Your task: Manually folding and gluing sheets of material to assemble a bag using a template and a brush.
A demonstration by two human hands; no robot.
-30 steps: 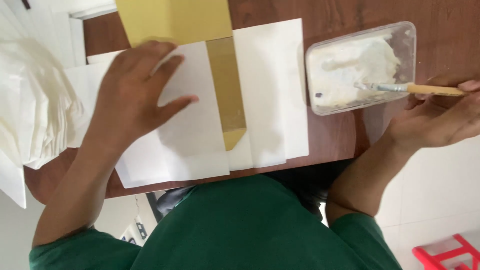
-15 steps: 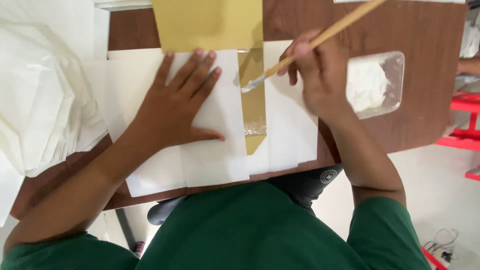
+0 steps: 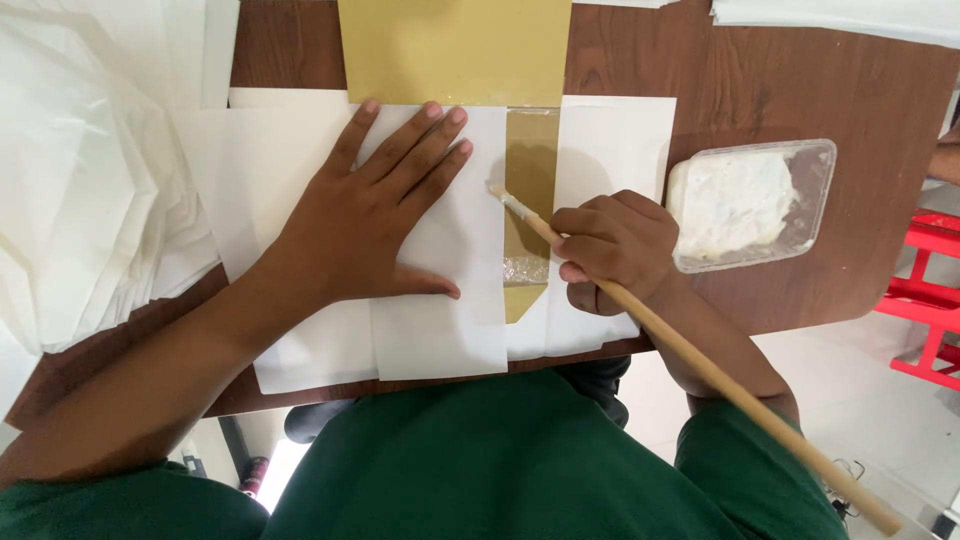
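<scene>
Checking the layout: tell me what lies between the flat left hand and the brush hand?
In the head view, between left hand and right hand lie white paper and the gold strip.

A gold paper strip [image 3: 530, 170] lies between plain white sheets [image 3: 440, 300] on a dark brown wooden table [image 3: 800, 90], with white paste in a clear tub [image 3: 752, 203] right, a tan-handled brush [image 3: 700, 365], a green shirt [image 3: 520, 470] near.

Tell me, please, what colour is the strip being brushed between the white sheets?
Gold: the strip under the brush is shiny gold, seen in the head view.
</scene>
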